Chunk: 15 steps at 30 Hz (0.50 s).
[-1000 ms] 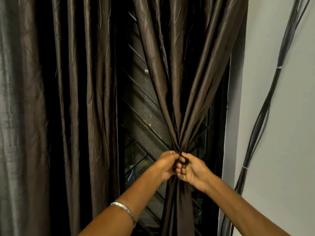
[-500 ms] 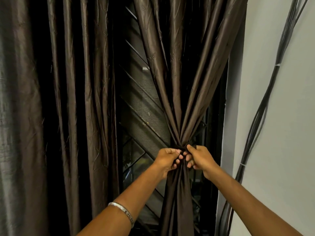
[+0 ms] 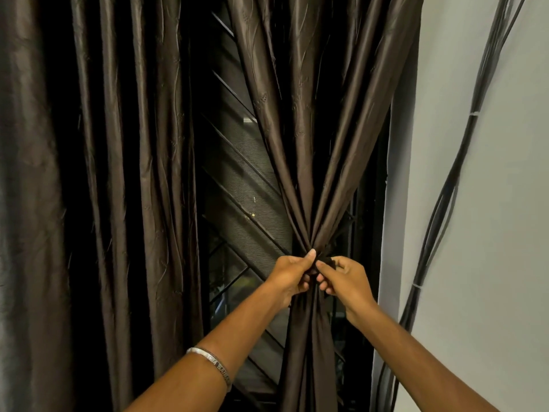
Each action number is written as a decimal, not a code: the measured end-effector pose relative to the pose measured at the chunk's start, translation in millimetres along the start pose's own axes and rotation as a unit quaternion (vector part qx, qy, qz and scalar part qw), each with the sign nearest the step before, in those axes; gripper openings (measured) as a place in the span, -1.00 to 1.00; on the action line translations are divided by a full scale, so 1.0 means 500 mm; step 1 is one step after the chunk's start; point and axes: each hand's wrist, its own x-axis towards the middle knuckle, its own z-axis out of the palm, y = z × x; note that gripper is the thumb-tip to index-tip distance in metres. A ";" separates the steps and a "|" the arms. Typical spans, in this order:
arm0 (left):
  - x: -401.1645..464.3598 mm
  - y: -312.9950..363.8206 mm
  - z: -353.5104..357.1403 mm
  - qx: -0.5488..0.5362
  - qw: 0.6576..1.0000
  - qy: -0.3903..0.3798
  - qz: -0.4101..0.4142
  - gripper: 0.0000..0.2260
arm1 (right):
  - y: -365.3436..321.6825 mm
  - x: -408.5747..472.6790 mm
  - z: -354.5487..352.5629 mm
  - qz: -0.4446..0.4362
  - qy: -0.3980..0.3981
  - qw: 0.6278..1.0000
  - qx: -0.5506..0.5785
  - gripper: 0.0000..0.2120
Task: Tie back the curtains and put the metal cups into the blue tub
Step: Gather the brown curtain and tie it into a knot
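Curtain on the right, a dark brown satin-like fabric with a faint stitched pattern, is gathered into a narrow waist just beside the wall, fanning out in long folds above and hanging as a slim column below. Both hands meet at that waist. The left hand pinches the bunched cloth, thumb up against the gather, probably to keep the folds from spreading. The right hand has its fingers pressed together on a short dark tie at the same spot; whether a knot is formed yet is hidden by the fingers. The left curtain hangs loose in soft vertical pleats, so it looks untied. Between them shows a grille of thin diagonal bars. A metal bangle rings the left wrist. Cables run down the wall. No cups or tub are in view.
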 end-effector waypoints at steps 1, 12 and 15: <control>0.001 0.000 0.002 0.002 1.000 0.005 -0.003 -0.68 | 0.000 -0.004 0.002 0.022 -0.008 1.000 0.019 -0.85; 0.009 -0.006 0.005 -0.016 0.997 0.043 -0.059 -0.82 | 0.026 -0.004 0.012 0.211 -0.018 0.965 0.154 -0.96; 0.005 -0.005 -0.001 -0.001 0.997 0.043 -0.062 -0.83 | 0.020 0.011 0.019 0.206 -0.010 0.969 0.136 -0.96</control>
